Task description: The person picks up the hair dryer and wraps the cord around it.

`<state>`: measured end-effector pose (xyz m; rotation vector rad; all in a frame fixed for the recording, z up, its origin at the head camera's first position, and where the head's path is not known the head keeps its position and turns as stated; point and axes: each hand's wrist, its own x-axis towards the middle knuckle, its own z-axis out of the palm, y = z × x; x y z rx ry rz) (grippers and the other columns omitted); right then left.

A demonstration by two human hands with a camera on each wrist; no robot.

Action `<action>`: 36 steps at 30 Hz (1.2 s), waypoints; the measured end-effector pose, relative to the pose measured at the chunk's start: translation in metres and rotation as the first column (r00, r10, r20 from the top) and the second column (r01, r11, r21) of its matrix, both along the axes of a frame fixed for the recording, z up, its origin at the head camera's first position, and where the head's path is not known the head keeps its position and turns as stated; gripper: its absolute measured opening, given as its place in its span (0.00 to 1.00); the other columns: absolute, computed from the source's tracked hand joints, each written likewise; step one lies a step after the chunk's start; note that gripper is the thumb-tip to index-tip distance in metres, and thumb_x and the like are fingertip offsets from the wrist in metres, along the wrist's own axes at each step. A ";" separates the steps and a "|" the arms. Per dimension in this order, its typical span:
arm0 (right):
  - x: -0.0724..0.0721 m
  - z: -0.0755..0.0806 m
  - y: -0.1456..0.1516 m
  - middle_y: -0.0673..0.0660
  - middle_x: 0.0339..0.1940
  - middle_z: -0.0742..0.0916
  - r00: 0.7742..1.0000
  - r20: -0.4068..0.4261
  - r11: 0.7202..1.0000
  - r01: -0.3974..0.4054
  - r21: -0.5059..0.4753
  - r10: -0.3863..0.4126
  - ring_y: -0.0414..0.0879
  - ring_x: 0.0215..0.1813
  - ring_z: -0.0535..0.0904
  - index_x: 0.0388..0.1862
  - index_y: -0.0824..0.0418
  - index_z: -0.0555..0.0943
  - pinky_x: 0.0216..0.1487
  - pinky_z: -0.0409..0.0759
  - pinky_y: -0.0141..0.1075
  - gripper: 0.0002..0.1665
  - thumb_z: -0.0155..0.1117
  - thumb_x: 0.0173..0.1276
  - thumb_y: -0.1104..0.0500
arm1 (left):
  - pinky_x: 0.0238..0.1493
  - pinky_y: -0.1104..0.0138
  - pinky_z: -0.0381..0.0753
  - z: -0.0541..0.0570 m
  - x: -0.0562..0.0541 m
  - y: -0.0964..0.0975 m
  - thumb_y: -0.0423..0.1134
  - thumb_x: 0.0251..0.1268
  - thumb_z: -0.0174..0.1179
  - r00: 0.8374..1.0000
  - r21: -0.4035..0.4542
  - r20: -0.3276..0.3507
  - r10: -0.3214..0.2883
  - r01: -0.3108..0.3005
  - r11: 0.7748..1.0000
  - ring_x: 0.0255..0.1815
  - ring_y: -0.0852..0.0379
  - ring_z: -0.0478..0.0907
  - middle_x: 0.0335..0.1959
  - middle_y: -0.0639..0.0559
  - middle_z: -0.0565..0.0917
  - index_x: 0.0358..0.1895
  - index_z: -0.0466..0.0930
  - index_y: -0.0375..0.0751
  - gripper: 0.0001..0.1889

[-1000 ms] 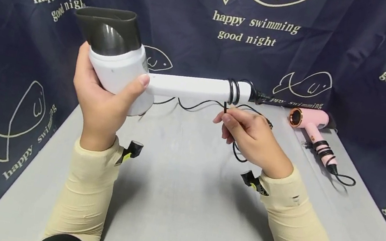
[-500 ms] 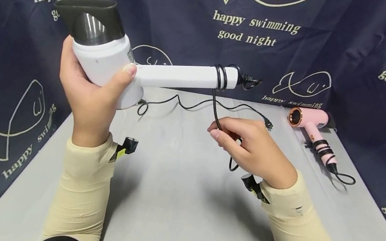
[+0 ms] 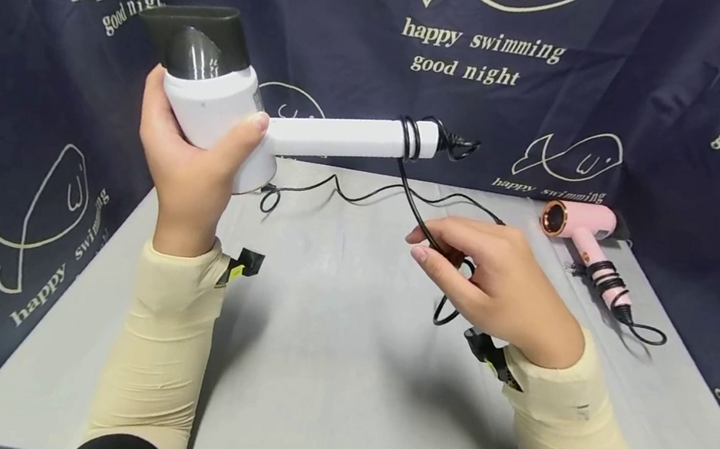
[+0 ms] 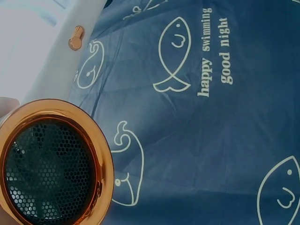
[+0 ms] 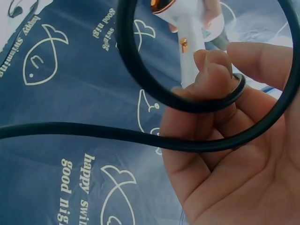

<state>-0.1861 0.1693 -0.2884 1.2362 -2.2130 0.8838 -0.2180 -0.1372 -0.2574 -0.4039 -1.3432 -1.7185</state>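
Raised above the table, a white hair dryer [image 3: 345,138] with a black nozzle [image 3: 207,50] is gripped round its barrel by my left hand [image 3: 188,179], thumb near the handle joint. In the left wrist view its copper-rimmed mesh intake [image 4: 49,171] shows. A black power cord [image 3: 415,202] circles the handle's end in a few turns and runs down to my right hand [image 3: 501,280]. That hand holds the cord with curled fingers. The right wrist view shows the cord [image 5: 93,131] looping past the curled fingers [image 5: 211,79].
At the right back of the grey-white table [image 3: 323,374] lies a pink hair dryer [image 3: 590,226], its black cord [image 3: 606,277] wound round the handle. A thin black cord [image 3: 363,200] stretches along the back. Dark blue fish-print fabric [image 3: 474,117] surrounds the table.
My right hand has moved down and to the right, and a longer stretch of cord now spans from handle to hand. The handle's end has risen and shifted left.
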 end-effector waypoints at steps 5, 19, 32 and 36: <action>0.003 0.003 0.001 0.41 0.27 0.81 0.999 -0.042 0.999 -0.033 -0.020 0.032 0.32 0.27 0.71 0.45 0.56 0.88 0.31 0.69 0.22 0.10 0.66 0.70 0.66 | 0.52 0.60 0.80 -0.001 0.000 0.002 0.29 0.39 0.76 1.000 -0.022 0.002 -0.001 0.001 1.000 0.47 0.44 0.81 0.46 0.45 0.83 0.56 0.78 0.36 0.32; 0.009 0.011 0.001 0.45 0.26 0.83 0.989 -0.150 0.990 -0.020 -0.141 -0.001 0.31 0.25 0.70 0.39 0.61 0.89 0.29 0.68 0.23 0.08 0.64 0.68 0.66 | 0.48 0.63 0.78 -0.003 0.003 0.002 0.32 0.44 0.76 0.999 -0.217 0.042 0.029 -0.019 0.976 0.47 0.48 0.79 0.47 0.54 0.82 0.59 0.78 0.40 0.32; 0.010 0.015 0.007 0.43 0.20 0.77 0.981 -0.175 0.984 0.048 -0.169 -0.078 0.30 0.22 0.65 0.36 0.63 0.89 0.25 0.60 0.22 0.08 0.65 0.72 0.60 | 0.44 0.63 0.78 -0.006 0.005 0.005 0.28 0.43 0.75 0.981 -0.354 0.190 -0.043 0.109 0.929 0.45 0.50 0.79 0.50 0.51 0.82 0.64 0.77 0.41 0.37; 0.010 0.017 0.008 0.43 0.20 0.77 0.982 -0.170 0.985 0.054 -0.163 -0.082 0.30 0.22 0.64 0.35 0.62 0.89 0.25 0.60 0.21 0.03 0.69 0.67 0.64 | 0.44 0.63 0.78 -0.006 0.006 0.003 0.28 0.43 0.75 0.980 -0.409 0.192 -0.042 0.119 0.905 0.44 0.51 0.80 0.49 0.50 0.82 0.64 0.77 0.41 0.37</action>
